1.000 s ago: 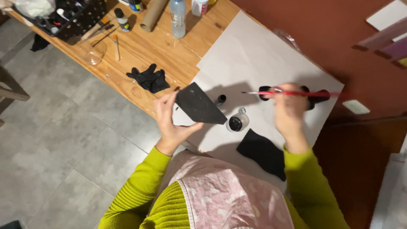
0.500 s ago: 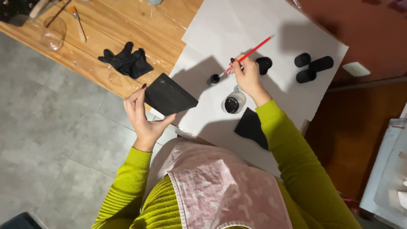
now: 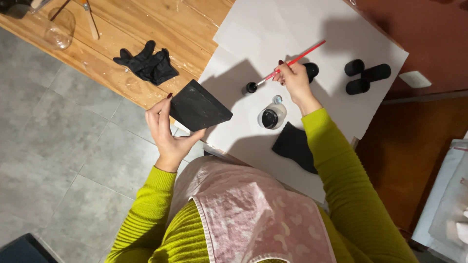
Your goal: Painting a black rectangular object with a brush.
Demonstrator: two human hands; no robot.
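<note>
My left hand [image 3: 165, 127] grips a black, wedge-shaped block [image 3: 199, 106] and holds it up over the table's near edge. My right hand [image 3: 294, 79] holds a thin red-handled paintbrush [image 3: 290, 63], its tip dipped in a small black paint cap [image 3: 251, 87] on the white paper sheet [image 3: 253, 34]. An open clear jar of black paint [image 3: 271, 117] stands on the paper just below the right hand. A flat black painted piece [image 3: 295, 146] lies beside my right forearm.
Three short black cylinders [image 3: 365, 77] and another black one [image 3: 310, 71] sit on the paper to the right. A pair of black gloves [image 3: 146, 63] lies on the wooden table [image 3: 136, 24]. A clear glass [image 3: 59, 30] and brushes rest at far left. Grey tiled floor [image 3: 58, 146] lies below.
My right hand has come left from the cylinders with the brush and lowered its tip into the small black cap. The view has drifted, and the left hand keeps holding the block.
</note>
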